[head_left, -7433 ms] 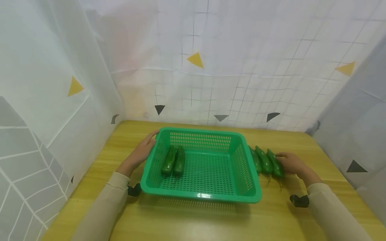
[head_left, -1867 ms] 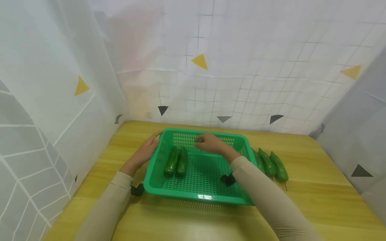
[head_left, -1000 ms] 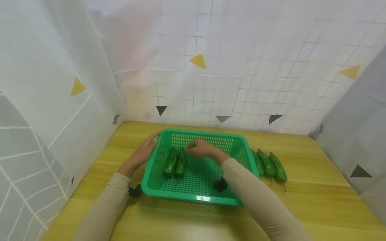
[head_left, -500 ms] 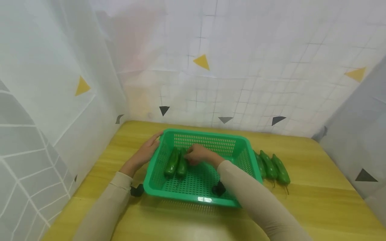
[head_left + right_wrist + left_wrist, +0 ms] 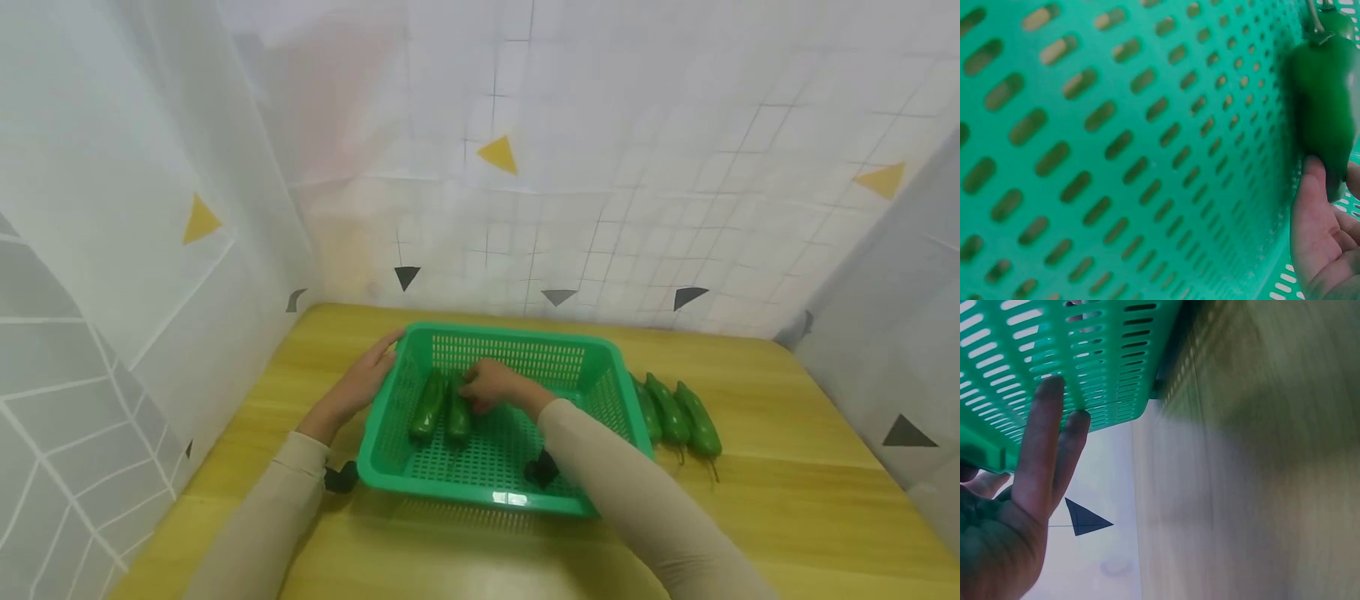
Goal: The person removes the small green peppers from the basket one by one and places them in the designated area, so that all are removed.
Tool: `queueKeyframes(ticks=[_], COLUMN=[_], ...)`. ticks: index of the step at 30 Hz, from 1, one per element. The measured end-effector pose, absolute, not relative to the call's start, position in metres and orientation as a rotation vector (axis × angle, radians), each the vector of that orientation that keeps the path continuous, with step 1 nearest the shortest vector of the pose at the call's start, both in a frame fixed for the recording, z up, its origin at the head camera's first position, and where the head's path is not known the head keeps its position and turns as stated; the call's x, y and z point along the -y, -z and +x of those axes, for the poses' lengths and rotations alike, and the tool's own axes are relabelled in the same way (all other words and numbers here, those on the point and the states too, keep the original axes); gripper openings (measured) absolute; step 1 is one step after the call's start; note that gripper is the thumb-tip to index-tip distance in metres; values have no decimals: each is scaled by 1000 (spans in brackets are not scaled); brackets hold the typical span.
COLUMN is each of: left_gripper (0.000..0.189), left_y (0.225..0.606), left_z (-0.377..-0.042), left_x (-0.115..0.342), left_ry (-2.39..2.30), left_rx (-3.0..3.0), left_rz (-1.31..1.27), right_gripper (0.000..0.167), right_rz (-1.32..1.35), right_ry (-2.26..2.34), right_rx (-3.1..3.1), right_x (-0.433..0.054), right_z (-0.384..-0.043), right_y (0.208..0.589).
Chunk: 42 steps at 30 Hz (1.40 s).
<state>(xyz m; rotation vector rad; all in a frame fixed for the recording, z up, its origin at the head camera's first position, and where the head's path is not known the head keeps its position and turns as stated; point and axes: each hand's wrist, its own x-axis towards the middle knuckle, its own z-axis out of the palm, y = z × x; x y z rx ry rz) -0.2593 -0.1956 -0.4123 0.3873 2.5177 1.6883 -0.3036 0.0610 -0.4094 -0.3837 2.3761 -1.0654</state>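
Observation:
Two dark green peppers lie side by side at the left of a green plastic basket [image 5: 525, 502]. My right hand [image 5: 495, 385] reaches into the basket and pinches the far end of the right-hand pepper [image 5: 458, 421] between thumb and fingers. In the right wrist view, this pepper [image 5: 1325, 100] shows its stem at the top and the thumb against its other end. The left-hand pepper [image 5: 427, 408] lies just beside it. My left hand [image 5: 358, 385] holds the basket's left rim; in the left wrist view two fingers [image 5: 1040, 444] lie along the slotted outer wall.
Three more green peppers [image 5: 697, 421] lie in a row on the wooden table [image 5: 795, 467], close outside the basket's right wall. White patterned sheeting [image 5: 600, 167] stands behind the table and along both sides.
My right hand has come from the peppers on the right into the basket, then down and left onto the right-hand pepper, which has shifted slightly right. My left hand stays at the rim.

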Motion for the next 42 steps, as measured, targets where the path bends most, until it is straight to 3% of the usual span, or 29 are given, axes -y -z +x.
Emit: queueKeyframes(ticks=[42], left_gripper=[51], left_y=[412], left_z=[-258], left_x=[193], left_ry=[-1710], left_rx=[-2487], left_rz=[384], right_gripper=[48], right_rz=[-550], right_ry=[1345], right_rx=[-2314], right_x=[-110], right_z=[-298], right_y=[344])
